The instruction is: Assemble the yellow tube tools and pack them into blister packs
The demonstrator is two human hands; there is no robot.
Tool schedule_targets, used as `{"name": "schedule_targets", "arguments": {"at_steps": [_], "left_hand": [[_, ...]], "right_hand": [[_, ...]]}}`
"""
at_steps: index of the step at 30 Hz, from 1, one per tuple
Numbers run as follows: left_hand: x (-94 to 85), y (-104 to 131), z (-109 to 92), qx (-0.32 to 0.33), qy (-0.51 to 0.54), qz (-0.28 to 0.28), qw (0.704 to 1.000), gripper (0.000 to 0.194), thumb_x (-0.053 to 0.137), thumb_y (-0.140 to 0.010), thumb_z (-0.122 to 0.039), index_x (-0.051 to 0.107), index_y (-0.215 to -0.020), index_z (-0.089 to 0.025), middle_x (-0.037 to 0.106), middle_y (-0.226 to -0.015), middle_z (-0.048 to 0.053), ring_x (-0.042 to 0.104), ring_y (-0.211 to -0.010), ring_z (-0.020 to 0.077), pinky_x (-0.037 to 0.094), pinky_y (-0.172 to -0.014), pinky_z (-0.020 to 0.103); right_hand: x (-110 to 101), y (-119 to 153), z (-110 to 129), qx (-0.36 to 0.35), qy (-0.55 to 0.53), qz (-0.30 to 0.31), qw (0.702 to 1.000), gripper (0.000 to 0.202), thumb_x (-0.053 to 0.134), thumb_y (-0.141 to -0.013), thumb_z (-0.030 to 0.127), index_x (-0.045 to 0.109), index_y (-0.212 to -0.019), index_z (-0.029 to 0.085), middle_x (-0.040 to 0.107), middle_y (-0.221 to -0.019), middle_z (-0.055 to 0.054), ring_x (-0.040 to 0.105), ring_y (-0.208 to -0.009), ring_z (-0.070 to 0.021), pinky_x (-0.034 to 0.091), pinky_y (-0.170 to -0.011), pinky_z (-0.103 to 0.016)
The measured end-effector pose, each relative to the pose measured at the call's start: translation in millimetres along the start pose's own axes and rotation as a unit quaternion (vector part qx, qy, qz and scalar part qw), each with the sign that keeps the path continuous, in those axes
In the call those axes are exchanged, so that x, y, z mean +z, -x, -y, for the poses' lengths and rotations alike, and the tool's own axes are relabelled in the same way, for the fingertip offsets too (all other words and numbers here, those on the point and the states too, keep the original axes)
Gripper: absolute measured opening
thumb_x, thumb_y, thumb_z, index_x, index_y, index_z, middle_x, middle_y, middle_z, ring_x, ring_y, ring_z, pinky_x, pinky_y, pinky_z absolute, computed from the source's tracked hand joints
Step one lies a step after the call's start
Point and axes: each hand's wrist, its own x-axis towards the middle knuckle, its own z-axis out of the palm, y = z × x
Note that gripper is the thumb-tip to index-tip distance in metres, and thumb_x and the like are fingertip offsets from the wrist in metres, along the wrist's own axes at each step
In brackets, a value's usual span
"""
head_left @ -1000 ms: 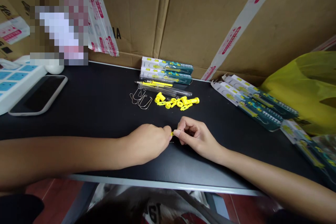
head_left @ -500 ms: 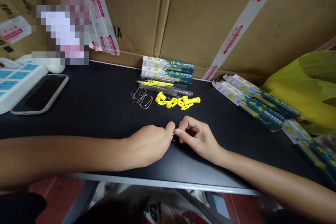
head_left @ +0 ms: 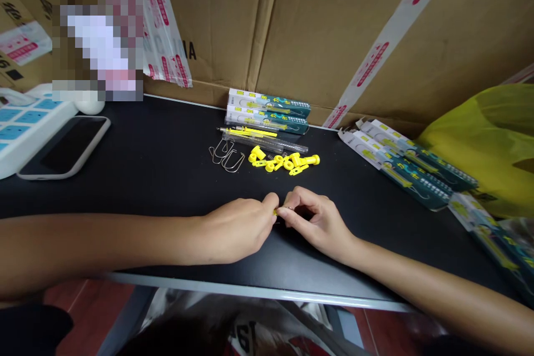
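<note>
Close to the table's near edge, my left hand (head_left: 240, 229) is closed, its thumb and forefinger pinching a small yellow plastic piece (head_left: 275, 212). Most of that piece is hidden by the fingers. Fingertip to fingertip with it, my right hand (head_left: 317, 219) pinches a thin shiny metal piece (head_left: 291, 208), whose shape I cannot make out. Beyond both hands lie loose yellow plastic parts (head_left: 287, 164), several bent metal wire hooks (head_left: 232, 161), clear plastic tubes (head_left: 287, 144) and yellow rods with metal tips (head_left: 254, 132).
Printed boxes (head_left: 267, 114) stand at the back, with more boxes (head_left: 400, 161) along the right by a yellow bag (head_left: 484, 144). At left are a phone (head_left: 69, 147) and a white power strip (head_left: 25, 142). Large cardboard cartons (head_left: 334, 22) wall off the black table's (head_left: 167, 161) back.
The view has shifted very slightly. Both hands stay fingertip to fingertip in nearly the same place, still pinching the small pieces.
</note>
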Motion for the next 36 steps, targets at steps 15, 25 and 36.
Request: {"name": "schedule_targets", "arguments": {"at_steps": [15,25,36], "left_hand": [[14.5,1,-1,0.052,-0.148,-0.061,0.986,0.026,0.033,-0.088,-0.011,0.037,-0.114,-0.011,0.067,-0.069,0.008,0.067,-0.058,0.0246,0.042,-0.046,0.027],[12.0,3,-6,0.047,-0.019,-0.068,0.996,0.024,0.03,-0.093,-0.021,0.037,-0.115,-0.016,0.068,-0.071,0.004,0.067,-0.057,0.0234,0.036,-0.044,0.025],[-1.0,2,-2,0.045,0.098,-0.073,0.992,0.048,0.033,-0.091,-0.026,0.023,-0.137,-0.015,0.069,-0.089,0.007,0.068,-0.077,0.0237,0.047,-0.066,0.03]], "right_hand": [[-6,5,-3,-0.296,0.278,-0.022,0.914,0.016,0.057,-0.085,0.008,0.051,-0.075,0.019,0.057,-0.068,-0.003,0.049,-0.061,-0.0123,0.037,-0.054,-0.025],[-9,2,-4,-0.389,0.329,-0.058,0.858,0.015,0.06,-0.082,0.009,0.05,-0.083,0.02,0.053,-0.062,0.001,0.047,-0.057,-0.0116,0.037,-0.051,-0.024],[-7,-2,-7,-0.274,0.144,-0.048,0.95,0.029,0.063,-0.082,0.027,0.05,-0.107,0.02,0.061,-0.086,-0.007,0.06,-0.083,-0.0198,0.052,-0.066,-0.033]]}}
